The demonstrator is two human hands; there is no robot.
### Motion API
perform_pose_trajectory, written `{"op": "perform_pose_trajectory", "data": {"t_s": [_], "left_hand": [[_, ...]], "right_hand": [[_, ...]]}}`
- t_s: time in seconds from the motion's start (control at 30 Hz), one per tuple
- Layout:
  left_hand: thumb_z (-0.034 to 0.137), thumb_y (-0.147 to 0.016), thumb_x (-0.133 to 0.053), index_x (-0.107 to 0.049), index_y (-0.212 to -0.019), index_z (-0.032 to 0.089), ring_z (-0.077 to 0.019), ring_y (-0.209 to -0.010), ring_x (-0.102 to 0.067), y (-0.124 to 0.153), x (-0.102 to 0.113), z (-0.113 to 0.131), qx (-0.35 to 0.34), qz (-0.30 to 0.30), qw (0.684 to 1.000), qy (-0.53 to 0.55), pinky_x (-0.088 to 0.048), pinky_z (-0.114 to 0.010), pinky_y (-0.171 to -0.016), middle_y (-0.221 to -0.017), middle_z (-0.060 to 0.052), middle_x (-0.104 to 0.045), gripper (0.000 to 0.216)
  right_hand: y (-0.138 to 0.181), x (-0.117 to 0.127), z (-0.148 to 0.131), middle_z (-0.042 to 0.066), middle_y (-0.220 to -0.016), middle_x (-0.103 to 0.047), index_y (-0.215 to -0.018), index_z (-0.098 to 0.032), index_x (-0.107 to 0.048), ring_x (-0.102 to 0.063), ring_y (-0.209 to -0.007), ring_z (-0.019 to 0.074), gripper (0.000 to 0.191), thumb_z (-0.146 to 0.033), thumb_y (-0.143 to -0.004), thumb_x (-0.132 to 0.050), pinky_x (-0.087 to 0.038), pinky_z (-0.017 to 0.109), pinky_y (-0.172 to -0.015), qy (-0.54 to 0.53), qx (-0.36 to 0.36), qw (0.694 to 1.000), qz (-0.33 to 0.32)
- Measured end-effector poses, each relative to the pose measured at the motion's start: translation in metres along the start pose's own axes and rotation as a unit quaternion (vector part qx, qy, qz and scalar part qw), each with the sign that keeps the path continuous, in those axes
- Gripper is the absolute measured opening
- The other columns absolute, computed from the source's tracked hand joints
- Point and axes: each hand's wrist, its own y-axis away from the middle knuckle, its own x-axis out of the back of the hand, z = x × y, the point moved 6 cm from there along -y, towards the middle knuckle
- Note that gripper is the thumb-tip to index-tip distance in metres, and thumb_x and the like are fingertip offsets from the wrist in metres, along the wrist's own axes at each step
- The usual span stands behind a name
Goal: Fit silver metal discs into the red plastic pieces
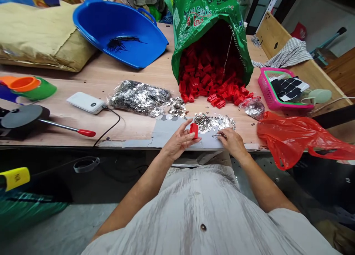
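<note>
My left hand [181,141] grips a red plastic block [193,130] between thumb and fingers, holding it upright just above the table's front edge. To its right, my right hand [232,141] has its fingertips pinched together at the edge of a loose pile of small silvery metal pieces [212,122]. A few of those pieces show at the fingertips. The pile lies partly on a grey sheet [166,131]. Behind it, many more red blocks [205,75] spill out of a green woven sack [183,29] lying on its side.
A clear bag of metal pieces [140,97], a white power bank [85,102] with a black cable and a red-handled lever tool [66,127] lie leftward. Behind stands a blue basin [144,51]. A red plastic bag [291,136] and a pink basket [267,88] are rightward.
</note>
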Motion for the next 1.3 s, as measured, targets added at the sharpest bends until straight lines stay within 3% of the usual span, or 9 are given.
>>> {"op": "perform_pose_trajectory", "data": {"t_s": [0.17,0.4,0.53,0.63,0.7,0.9,1.03,1.17,1.3], "left_hand": [[0.013,-0.063,-0.083,-0.064,-0.112,0.021,-0.0089,-0.07,-0.061,0.011,0.006,-0.014,-0.002,0.043,0.999,-0.016,-0.061,-0.029,-0.074,-0.087,0.001,-0.057,0.053],[0.025,-0.058,-0.087,-0.061,-0.104,0.019,-0.0067,-0.061,-0.059,0.017,0.009,-0.018,-0.025,0.069,0.992,-0.107,-0.058,-0.025,-0.062,-0.09,0.001,-0.056,0.053],[0.026,-0.058,-0.088,-0.06,-0.104,0.019,-0.0078,-0.067,-0.059,0.018,0.008,-0.019,-0.026,0.064,0.991,-0.113,-0.059,-0.027,-0.065,-0.094,0.0,-0.058,0.054],[0.027,-0.059,-0.088,-0.059,-0.104,0.018,-0.0107,-0.074,-0.062,0.019,0.006,-0.019,-0.025,0.067,0.995,-0.073,-0.06,-0.03,-0.071,-0.094,-0.002,-0.06,0.055],[0.03,-0.063,-0.086,-0.057,-0.105,0.017,-0.0125,-0.079,-0.065,0.019,0.003,-0.02,-0.014,0.058,0.998,-0.021,-0.06,-0.031,-0.077,-0.096,-0.004,-0.063,0.053],[0.027,-0.062,-0.087,-0.045,-0.096,0.021,-0.0164,-0.073,-0.071,0.022,0.004,-0.022,-0.023,0.066,0.997,0.038,-0.06,-0.033,-0.07,-0.092,-0.001,-0.066,0.054],[0.028,-0.067,-0.083,-0.05,-0.11,0.023,-0.0139,-0.071,-0.069,0.022,0.007,-0.02,-0.067,0.087,0.994,0.013,-0.06,-0.032,-0.07,-0.08,0.005,-0.059,0.055],[0.033,-0.074,-0.077,-0.055,-0.12,0.022,-0.0165,-0.09,-0.068,0.023,0.002,-0.019,-0.087,0.034,0.996,0.009,-0.056,-0.031,-0.083,-0.087,0.001,-0.06,0.052],[0.027,-0.076,-0.075,-0.053,-0.117,0.022,-0.0179,-0.105,-0.064,0.024,0.001,-0.019,-0.127,0.007,0.99,-0.056,-0.051,-0.032,-0.093,-0.107,-0.004,-0.064,0.047]], "right_hand": [[-0.004,-0.006,-0.016,0.006,-0.097,-0.068,-0.094,-0.023,-0.067,-0.062,-0.091,0.0212,0.012,-0.031,-0.091,-0.059,-0.044,0.031,-0.074,0.06,0.005,0.998,-0.014],[-0.004,0.0,-0.019,0.006,-0.091,-0.069,-0.09,-0.022,-0.065,-0.062,-0.082,0.0201,0.013,-0.028,-0.092,-0.054,-0.042,0.029,-0.068,0.057,0.005,0.998,0.005],[-0.002,0.007,-0.02,0.003,-0.089,-0.07,-0.095,-0.023,-0.062,-0.062,-0.069,0.0162,0.013,-0.032,-0.09,-0.054,-0.044,0.028,-0.065,-0.113,-0.021,0.993,0.013],[-0.002,0.005,-0.028,0.002,-0.088,-0.069,-0.095,-0.022,-0.058,-0.055,-0.055,0.0118,0.017,-0.038,-0.091,-0.053,-0.043,0.025,-0.055,-0.281,-0.038,0.959,-0.019],[-0.002,0.006,-0.036,0.001,-0.083,-0.065,-0.093,-0.021,-0.058,-0.051,-0.053,0.0106,0.018,-0.039,-0.089,-0.056,-0.04,0.024,-0.053,-0.323,-0.035,0.946,-0.021],[0.006,0.017,-0.067,-0.001,-0.071,-0.057,-0.093,-0.021,-0.061,-0.045,-0.057,0.0109,0.015,-0.035,-0.09,-0.057,-0.035,0.025,-0.053,-0.312,0.01,0.95,-0.025],[0.014,0.021,-0.088,0.0,-0.075,-0.061,-0.095,-0.021,-0.062,-0.048,-0.059,0.0115,0.012,-0.031,-0.092,-0.056,-0.037,0.025,-0.057,-0.276,0.069,0.958,-0.041],[0.015,0.024,-0.095,0.003,-0.085,-0.067,-0.097,-0.022,-0.063,-0.055,-0.066,0.0138,0.01,-0.023,-0.092,-0.055,-0.041,0.027,-0.062,-0.232,0.115,0.966,-0.027],[0.014,0.028,-0.092,0.004,-0.088,-0.068,-0.097,-0.022,-0.064,-0.059,-0.071,0.0154,0.011,-0.022,-0.093,-0.053,-0.043,0.028,-0.064,-0.215,0.119,0.969,0.006]]}}
